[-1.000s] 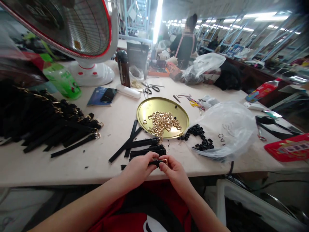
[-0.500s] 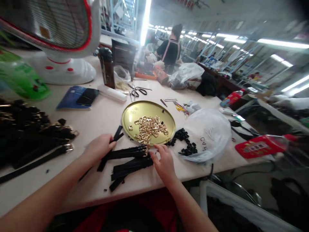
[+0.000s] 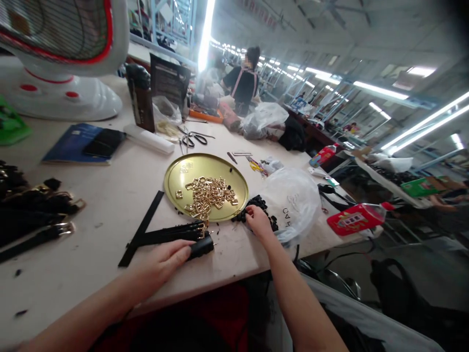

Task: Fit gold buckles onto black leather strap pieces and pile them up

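Note:
My left hand lies closed on a bundle of black straps near the table's front edge, palm covering much of it. Just behind it, more black straps lie side by side, with gold buckles at their right ends. One loose black strap slants away on the left. My right hand has its fingertips pinched at a pile of small black pieces; whatever is between them is hidden. A round gold tray behind both hands bears a heap of gold buckles.
A clear plastic bag and a red bottle stand right. Finished-looking buckled straps heap at left. Behind are a white fan, a blue notebook, a white roll and scissors. A person stands farther back.
My right hand has gone from the buckle ends of the straps to the pile of black pieces. My left hand has come forward onto the nearer strap bundle. The view has shifted right.

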Motion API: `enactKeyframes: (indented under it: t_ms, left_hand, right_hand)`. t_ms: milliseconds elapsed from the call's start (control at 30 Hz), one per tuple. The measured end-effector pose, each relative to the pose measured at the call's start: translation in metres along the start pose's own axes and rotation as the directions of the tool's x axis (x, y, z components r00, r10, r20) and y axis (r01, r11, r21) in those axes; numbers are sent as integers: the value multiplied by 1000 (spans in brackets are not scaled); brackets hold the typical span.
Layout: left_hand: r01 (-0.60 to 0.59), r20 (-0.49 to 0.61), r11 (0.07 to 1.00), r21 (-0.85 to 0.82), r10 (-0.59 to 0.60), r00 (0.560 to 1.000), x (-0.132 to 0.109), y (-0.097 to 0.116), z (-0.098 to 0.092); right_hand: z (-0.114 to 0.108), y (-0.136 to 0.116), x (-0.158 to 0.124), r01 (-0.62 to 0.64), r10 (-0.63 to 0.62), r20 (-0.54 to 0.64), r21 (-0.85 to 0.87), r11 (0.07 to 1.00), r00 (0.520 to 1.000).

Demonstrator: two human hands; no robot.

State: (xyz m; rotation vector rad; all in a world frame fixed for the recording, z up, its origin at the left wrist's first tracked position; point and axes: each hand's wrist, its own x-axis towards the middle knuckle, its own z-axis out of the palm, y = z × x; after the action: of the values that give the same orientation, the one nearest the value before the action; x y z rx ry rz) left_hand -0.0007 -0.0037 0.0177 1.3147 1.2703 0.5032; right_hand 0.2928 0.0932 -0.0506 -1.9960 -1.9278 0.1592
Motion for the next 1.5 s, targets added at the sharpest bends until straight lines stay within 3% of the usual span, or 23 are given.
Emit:
enactKeyframes:
  t_ms: [67, 167, 300, 567, 700, 800, 933, 967, 1033, 1067, 1100, 1167, 1267, 1500]
  left_hand:
    - [125, 107, 980, -155, -109, 988, -4, -1, 16]
    - [277, 246, 873, -402, -189, 951, -8, 2, 31]
    - [306, 287, 741, -597, -159, 945, -14, 9, 39]
    - [314, 295, 697, -645, -152, 943, -28, 12, 44]
    - [314, 305, 689, -653, -140, 942, -33, 12, 44]
    - [294, 305, 715, -634, -118, 945, -33, 10, 46]
    - [149, 225, 860, -488, -42, 974, -28, 9, 51]
    - [104, 205, 894, -437, -13, 979, -26, 9, 53]
    - [51, 188, 930, -365, 20, 982, -22, 10, 56]
    - [42, 184, 936, -350, 24, 983, -21, 10, 56]
    - [42, 176, 938, -345, 21, 984, -20, 10, 57]
    - [50, 148, 936, -348, 2, 989, -19, 9, 57]
    - [63, 106, 923, -379, -24, 994, -18, 7, 55]
    - [56, 78, 939, -339, -31, 996, -14, -1, 56]
  right_hand:
    - [0, -3, -1, 25, -25, 18, -4, 1000, 1000]
    - [-3, -6, -5, 65, -64, 40, -1, 998, 997]
    - [-5, -9, -6, 90, -93, 74, 42, 995, 993]
    - [-1, -9, -7, -15, -2, 83, 211, 977, 997]
    - [-12, -7, -13, -96, 82, 55, 356, 929, 995]
    - [-25, -11, -34, -138, 111, 83, 508, 850, 990]
    - [-35, -37, -81, -195, 74, 197, 714, 673, 978]
    - [-36, -46, -92, -226, 58, 238, 781, 582, 970]
    - [-37, -65, -110, -367, -4, 375, 911, 190, 927]
    - [-38, -74, -116, -414, -35, 415, 910, 37, 909]
    - [-39, -82, -120, -443, -59, 439, 892, -90, 897]
    - [-39, -94, -123, -448, -63, 445, 873, -193, 894]
    - [-37, -102, -123, -421, -27, 422, 892, -166, 906]
    - [-27, -100, -125, -358, 112, 342, 913, 198, 933]
